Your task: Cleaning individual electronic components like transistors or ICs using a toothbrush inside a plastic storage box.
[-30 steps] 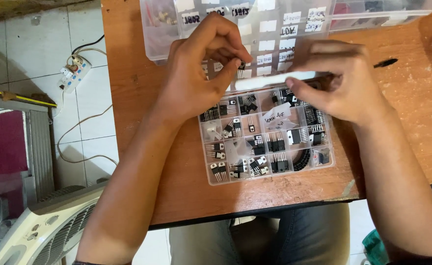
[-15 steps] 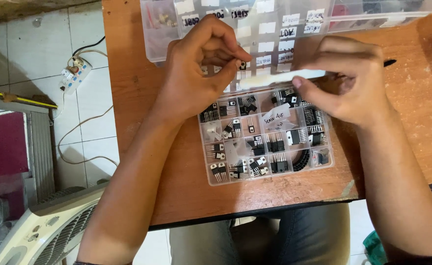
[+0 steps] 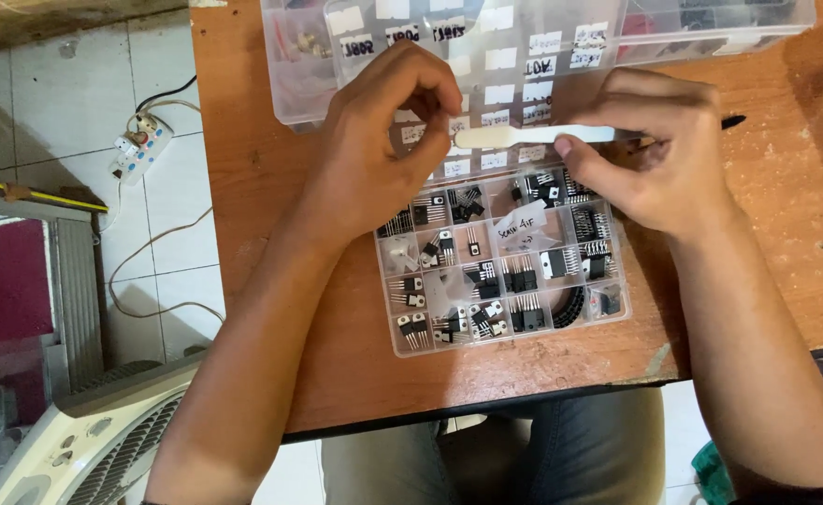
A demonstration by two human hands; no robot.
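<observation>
Head view, looking down on a wooden table. A clear compartment box lay on it in front of the person, divided into small cells that held black three-legged components and a few small paper labels. Beyond it, at the far edge, I noted a larger clear organizer with white labels on its cells, touching or just overlapping the far side of the small box.

The left hand was raised over the far-left corner of the compartment box, fingers curled and thumb pressed to forefinger at one end of a white strip. Pinch was together; whether anything besides the strip end sat in it I could not tell. The right hand held the other end of the strip, thumb under and fingers folded over the top, clamped on it. The strip lay horizontal between both hands, above the far row of cells.

A black pen showed just right of the right hand. On the tiled floor to the left: a white power strip with its cable, and a pale fan at near left.
</observation>
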